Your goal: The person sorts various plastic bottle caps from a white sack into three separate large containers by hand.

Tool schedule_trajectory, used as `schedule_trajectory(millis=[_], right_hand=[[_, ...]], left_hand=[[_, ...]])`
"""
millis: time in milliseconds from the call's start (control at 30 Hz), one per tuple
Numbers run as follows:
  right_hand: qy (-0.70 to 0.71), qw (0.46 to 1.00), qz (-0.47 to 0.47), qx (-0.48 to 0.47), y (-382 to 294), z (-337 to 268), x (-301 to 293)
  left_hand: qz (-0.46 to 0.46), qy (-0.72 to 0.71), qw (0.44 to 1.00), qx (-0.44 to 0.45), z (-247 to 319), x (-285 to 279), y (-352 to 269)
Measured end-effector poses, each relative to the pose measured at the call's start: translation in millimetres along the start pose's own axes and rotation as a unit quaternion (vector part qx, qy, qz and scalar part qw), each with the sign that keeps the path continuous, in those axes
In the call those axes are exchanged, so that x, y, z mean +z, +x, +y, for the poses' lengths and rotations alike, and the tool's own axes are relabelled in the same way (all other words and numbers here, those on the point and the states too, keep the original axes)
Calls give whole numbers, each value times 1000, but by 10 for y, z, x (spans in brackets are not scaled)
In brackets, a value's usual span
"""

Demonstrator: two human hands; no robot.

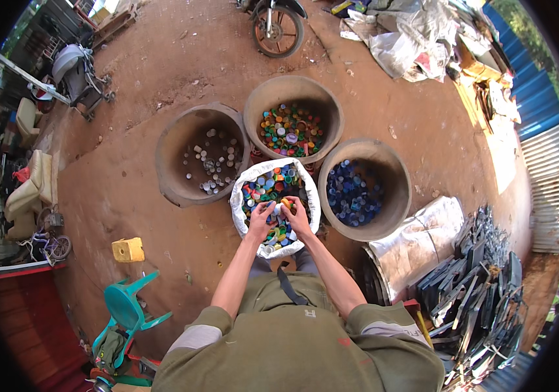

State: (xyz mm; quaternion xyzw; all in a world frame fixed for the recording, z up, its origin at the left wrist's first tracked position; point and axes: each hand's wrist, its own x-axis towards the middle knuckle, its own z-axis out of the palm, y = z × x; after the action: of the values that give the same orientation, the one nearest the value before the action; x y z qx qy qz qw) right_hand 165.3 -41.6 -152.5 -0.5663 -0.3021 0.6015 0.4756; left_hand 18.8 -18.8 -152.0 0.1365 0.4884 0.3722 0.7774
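A white woven sack (313, 196) with a rolled rim stands upright before me, filled with mixed plastic bottle caps (279, 183). Both hands are over its opening, fingertips close together. My left hand (259, 223) has its fingers curled, with a small blue cap (271, 203) at the tips. In my right hand (300, 220) is a yellow-orange cap (286, 202), pinched by the fingers. A white cap (277, 209) shows between the two hands; which hand bears it is unclear. Part of what the fingers cover is hidden.
Around the sack stand three round tubs: one with white and clear caps (171, 147), one with red, yellow and green caps (333, 108), one with blue caps (399, 186). A teal stool (122, 306) and yellow block (128, 250) lie left. Scrap strips (475, 289) are heaped right.
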Motion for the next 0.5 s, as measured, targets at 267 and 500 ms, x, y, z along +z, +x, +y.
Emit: schedule_trajectory(millis=[267, 500], right_hand=[[-62, 995, -13, -76, -118, -390, 60], [-192, 966, -14, -176, -240, -857, 160]], left_hand=[[-21, -32, 999, -9, 319, 179, -217], [-12, -19, 1000, 5, 556, 401, -354]])
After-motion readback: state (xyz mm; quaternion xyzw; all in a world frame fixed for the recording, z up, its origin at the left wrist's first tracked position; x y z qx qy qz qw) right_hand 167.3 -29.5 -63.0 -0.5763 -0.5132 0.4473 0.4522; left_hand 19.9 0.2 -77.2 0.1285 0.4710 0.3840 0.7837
